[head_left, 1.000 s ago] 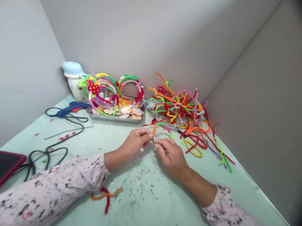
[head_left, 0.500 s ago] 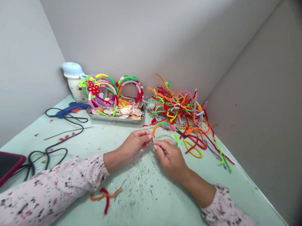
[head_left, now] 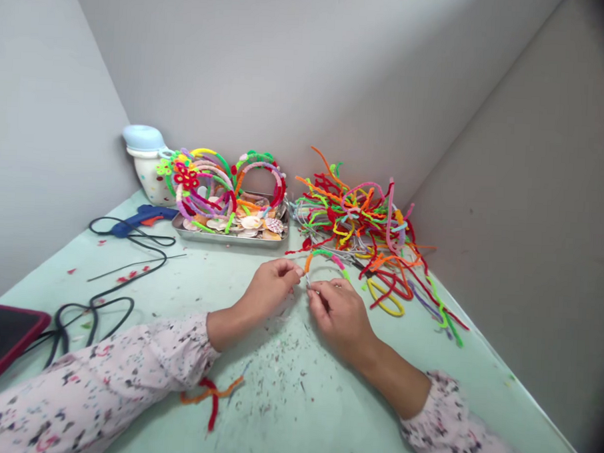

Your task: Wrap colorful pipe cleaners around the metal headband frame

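Between my two hands is a small headband-like hoop (head_left: 324,253) wrapped in orange, green and pink fuzzy wire, its arch pointing away from me. My left hand (head_left: 271,286) pinches at the hoop's near orange end, thumb and forefinger together. My right hand (head_left: 339,315) closes its thumb and fingers on the bare grey end just beside it, and hides part of the hoop's right side. The fingertips of both hands are nearly touching.
Behind are a metal tray (head_left: 231,239) with shells and colourful hoops, a white jar (head_left: 151,173), and a pile of fuzzy wires (head_left: 357,209). To the left lie a blue glue gun (head_left: 143,218), black cable (head_left: 96,304) and phone (head_left: 7,340). Wire scraps (head_left: 213,399) lie in front.
My left fingers have shifted slightly at the orange end. The hoop has turned a little, and less of its green right side shows beyond my right hand.
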The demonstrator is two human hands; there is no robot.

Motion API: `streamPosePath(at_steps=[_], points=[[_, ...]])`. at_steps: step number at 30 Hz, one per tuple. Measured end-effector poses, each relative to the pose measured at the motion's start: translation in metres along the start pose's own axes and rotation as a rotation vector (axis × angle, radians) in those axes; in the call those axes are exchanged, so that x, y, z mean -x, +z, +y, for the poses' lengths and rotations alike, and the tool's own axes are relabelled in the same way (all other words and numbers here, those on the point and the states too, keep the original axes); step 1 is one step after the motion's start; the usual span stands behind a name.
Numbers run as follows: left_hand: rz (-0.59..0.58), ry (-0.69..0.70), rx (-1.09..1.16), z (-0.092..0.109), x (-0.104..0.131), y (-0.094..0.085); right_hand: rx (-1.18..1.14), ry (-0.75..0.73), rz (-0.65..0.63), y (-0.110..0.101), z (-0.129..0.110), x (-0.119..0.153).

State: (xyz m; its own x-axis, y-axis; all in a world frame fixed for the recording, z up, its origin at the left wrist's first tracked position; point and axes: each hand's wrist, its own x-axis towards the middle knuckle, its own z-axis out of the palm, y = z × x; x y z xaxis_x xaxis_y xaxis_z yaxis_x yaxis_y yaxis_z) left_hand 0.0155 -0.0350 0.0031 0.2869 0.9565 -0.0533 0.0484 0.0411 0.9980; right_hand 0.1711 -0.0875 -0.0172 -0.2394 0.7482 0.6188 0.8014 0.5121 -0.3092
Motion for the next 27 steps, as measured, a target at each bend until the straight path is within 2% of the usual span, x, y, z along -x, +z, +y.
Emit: streamPosePath(at_steps=[8,13,21,27], points=[[-0.016,-0.066,-0.067,-0.0022,-0.0005,-0.0001,0.061,-0.066,-0.088,0.0037,0.0021,0.0020],[-0.077,-0.167,0.050,-0.0029,-0.0001,-0.0010,0.080,-0.106,-0.119,0.0037,0.0019,0.0014],[-0.143,-0.209,0.066,-0.0020,0.0005,-0.0023,0.080,-0.159,-0.128,0.0032,0.0007,0.0028],[-0.140,-0.191,0.042,-0.0047,-0.0006,-0.0010,0.111,-0.151,-0.127,0.0035,0.0019,0.0017]])
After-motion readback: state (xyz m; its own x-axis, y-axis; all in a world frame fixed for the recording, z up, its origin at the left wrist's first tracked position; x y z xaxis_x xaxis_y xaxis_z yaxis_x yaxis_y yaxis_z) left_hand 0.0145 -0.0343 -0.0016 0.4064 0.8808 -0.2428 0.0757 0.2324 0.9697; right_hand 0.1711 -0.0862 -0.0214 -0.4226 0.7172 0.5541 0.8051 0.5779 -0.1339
